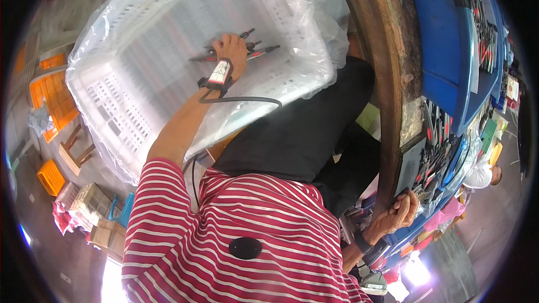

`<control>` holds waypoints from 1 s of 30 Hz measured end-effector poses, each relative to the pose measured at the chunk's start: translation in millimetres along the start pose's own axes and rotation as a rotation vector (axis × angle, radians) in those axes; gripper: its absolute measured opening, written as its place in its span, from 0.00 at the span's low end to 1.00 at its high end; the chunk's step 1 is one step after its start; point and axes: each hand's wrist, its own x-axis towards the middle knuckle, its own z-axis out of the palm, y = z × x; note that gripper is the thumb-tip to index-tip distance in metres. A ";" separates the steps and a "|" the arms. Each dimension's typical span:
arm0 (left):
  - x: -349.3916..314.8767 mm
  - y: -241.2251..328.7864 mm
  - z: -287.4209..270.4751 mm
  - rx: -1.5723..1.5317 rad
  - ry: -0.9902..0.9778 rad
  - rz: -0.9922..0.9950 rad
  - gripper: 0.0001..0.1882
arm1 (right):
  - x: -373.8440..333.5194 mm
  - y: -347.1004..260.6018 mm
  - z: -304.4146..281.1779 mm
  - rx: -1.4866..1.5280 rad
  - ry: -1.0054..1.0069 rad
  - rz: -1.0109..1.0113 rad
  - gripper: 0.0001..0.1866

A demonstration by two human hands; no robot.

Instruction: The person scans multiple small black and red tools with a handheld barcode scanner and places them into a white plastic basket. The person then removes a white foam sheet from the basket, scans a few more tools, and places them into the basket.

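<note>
My left hand (233, 55) reaches down inside a white plastic crate (120, 115) lined with clear plastic film. Its fingers are curled over several slim black pen-like things (264, 51), some with red parts, whose ends stick out on both sides of the hand. They lie low in the crate; their exact kind is too small to tell. At the edge of the workbench on my right, my right hand (400, 213) has its fingers bent together beside a dark flat plate (412, 163). What its fingertips hold, if anything, is hidden.
Blue bins (449, 45) stand along the wooden bench edge (393, 50), with many black and red slim pieces (438, 140) heaped beside them. Orange crates (53, 98) and a small wooden stool (73, 151) are on the floor at left. Another person (480, 174) is at far right.
</note>
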 end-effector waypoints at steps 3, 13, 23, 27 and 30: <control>2.6 2.7 -5.1 0.027 -0.023 0.002 0.09 | -0.5 -1.3 0.5 0.011 -0.004 0.018 0.08; 7.3 38.0 -23.2 -0.542 -0.349 -0.061 0.08 | 0.0 0.2 2.5 -0.131 0.007 -0.045 0.09; 24.4 63.3 -7.8 -0.433 -0.545 -0.067 0.07 | -0.1 -2.4 2.3 -0.054 0.007 0.020 0.08; 23.9 64.5 1.2 -0.461 -0.553 -0.119 0.08 | -0.7 -3.9 4.4 -0.065 0.019 0.024 0.08; 22.0 63.3 9.6 -0.489 -0.542 -0.162 0.09 | -0.2 -3.9 4.7 -0.082 0.018 0.020 0.09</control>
